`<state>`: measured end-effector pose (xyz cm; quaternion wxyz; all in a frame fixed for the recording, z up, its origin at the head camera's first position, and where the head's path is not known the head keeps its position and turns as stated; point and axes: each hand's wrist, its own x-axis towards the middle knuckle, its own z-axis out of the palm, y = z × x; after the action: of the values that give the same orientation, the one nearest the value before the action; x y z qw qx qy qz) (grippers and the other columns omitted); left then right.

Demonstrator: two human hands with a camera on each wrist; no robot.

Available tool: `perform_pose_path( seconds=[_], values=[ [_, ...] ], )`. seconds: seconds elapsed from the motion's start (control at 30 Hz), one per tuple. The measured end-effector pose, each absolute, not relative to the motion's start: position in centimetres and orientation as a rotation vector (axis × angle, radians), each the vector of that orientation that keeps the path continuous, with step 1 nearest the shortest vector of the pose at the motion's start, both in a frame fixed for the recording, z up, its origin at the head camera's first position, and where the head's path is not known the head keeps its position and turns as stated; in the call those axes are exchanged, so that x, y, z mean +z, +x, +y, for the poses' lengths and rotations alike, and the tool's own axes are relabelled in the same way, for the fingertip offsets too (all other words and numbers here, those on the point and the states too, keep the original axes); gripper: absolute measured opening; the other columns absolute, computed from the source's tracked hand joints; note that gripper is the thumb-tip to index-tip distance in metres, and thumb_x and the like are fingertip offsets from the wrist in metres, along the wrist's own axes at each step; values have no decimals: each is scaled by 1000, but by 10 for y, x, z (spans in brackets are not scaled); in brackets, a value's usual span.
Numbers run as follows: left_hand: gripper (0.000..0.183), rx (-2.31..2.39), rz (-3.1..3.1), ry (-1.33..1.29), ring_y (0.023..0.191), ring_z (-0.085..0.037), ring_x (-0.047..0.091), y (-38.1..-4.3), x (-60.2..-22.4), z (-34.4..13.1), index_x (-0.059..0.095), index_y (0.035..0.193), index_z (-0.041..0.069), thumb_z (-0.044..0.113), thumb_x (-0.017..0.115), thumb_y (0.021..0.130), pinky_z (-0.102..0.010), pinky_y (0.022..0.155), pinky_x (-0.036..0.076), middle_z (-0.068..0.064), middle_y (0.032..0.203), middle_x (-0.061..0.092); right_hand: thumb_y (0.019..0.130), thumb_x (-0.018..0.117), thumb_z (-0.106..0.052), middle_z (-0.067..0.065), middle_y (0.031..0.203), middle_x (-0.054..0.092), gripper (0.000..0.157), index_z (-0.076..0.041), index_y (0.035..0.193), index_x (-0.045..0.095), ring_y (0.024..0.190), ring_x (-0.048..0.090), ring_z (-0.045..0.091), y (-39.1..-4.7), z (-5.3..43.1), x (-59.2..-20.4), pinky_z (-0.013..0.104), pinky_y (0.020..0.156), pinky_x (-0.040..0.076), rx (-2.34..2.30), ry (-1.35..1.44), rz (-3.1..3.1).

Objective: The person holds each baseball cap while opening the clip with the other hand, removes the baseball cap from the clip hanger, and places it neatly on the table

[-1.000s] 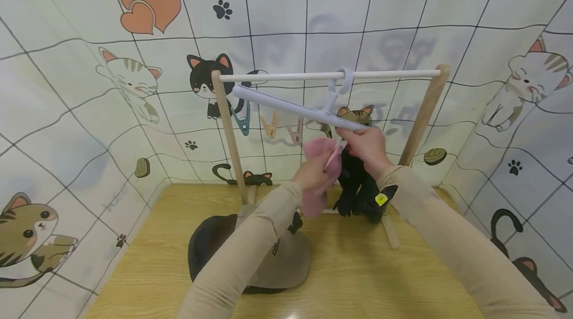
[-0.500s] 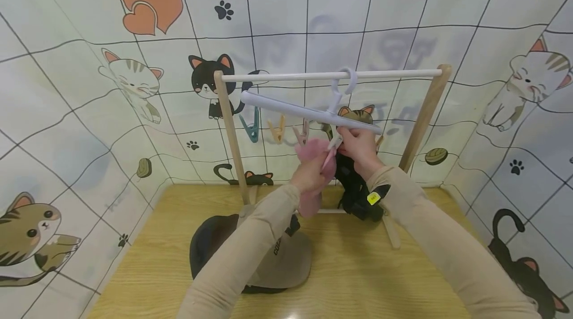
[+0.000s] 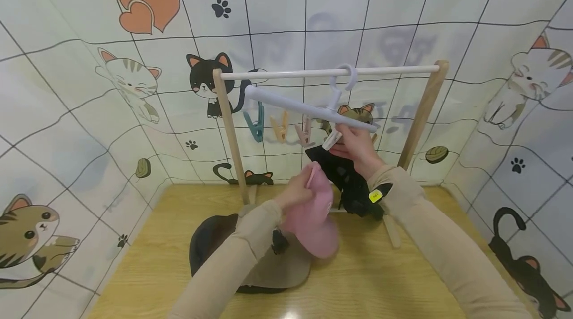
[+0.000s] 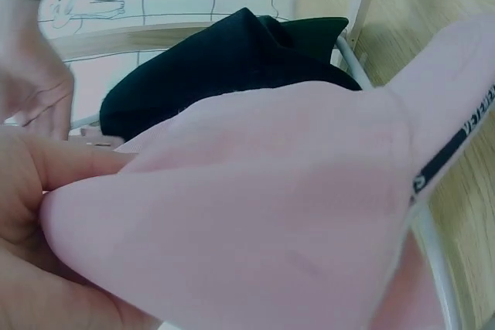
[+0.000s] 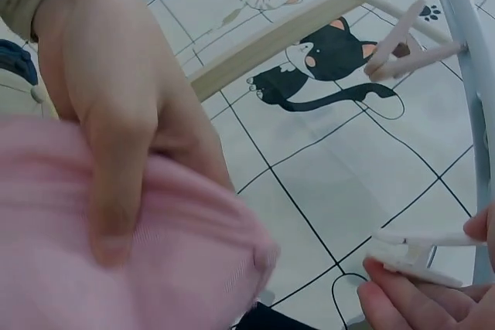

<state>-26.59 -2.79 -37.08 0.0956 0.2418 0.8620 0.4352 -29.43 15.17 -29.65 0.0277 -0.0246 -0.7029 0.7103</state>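
Note:
My left hand point(image 3: 295, 190) grips a pink cap point(image 3: 315, 219) by its edge, brim hanging down. In the left wrist view, the cap's pink fabric point(image 4: 255, 183) bears a dark lettered strip. At the low end of a tilted white hanger point(image 3: 297, 106), my right hand point(image 3: 355, 150) pinches a white clip point(image 3: 332, 140). The right wrist view shows that white clip point(image 5: 421, 256) between thumb and fingers, with no cloth in it. Below the right hand hangs a black cap point(image 3: 342, 179); how it is held up is hidden.
The hanger hooks over the white bar point(image 3: 286, 74) of a wooden-legged rack. Teal point(image 3: 256, 125), yellow point(image 3: 280, 127) and pink clips point(image 3: 304, 132) hang from it. A beige and dark cap point(image 3: 273, 266) lies on the wooden table point(image 3: 367, 279), under my left forearm.
The pink cap, earlier up at the white clip, has come away from it, lower and towards me with my left hand. My right hand stays at the clip. The hanger has shifted slightly right.

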Motion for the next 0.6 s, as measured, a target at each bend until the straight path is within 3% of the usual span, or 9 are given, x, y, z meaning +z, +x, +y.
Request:
perform_pose_path(
  seconds=[0.2,0.4,0.6],
  values=[
    [74,1444,2546,727,135,-35,32,-254,-369,-48,21,148,-10,-7,51,79,-46,108,27,-27,149,31,99,51,-27,5,86,72,46,-1,137,43,77,71,13,-297,159,-303,31,74,54,2406,-63,-2076],
    [80,1544,2428,660,140,-34,23,-246,-375,-62,9,152,-2,-6,52,85,-47,112,17,-22,155,19,99,53,-29,4,87,72,41,-2,128,44,83,70,16,-298,165,-309,32,77,54,2525,28,-2020],
    [83,1557,2409,586,141,-33,21,-239,-382,-71,9,153,-1,-4,54,83,-48,112,16,-20,156,17,97,55,-31,6,89,72,39,-5,124,43,85,70,19,-296,170,-312,32,78,54,2590,73,-2041]
  ],
)
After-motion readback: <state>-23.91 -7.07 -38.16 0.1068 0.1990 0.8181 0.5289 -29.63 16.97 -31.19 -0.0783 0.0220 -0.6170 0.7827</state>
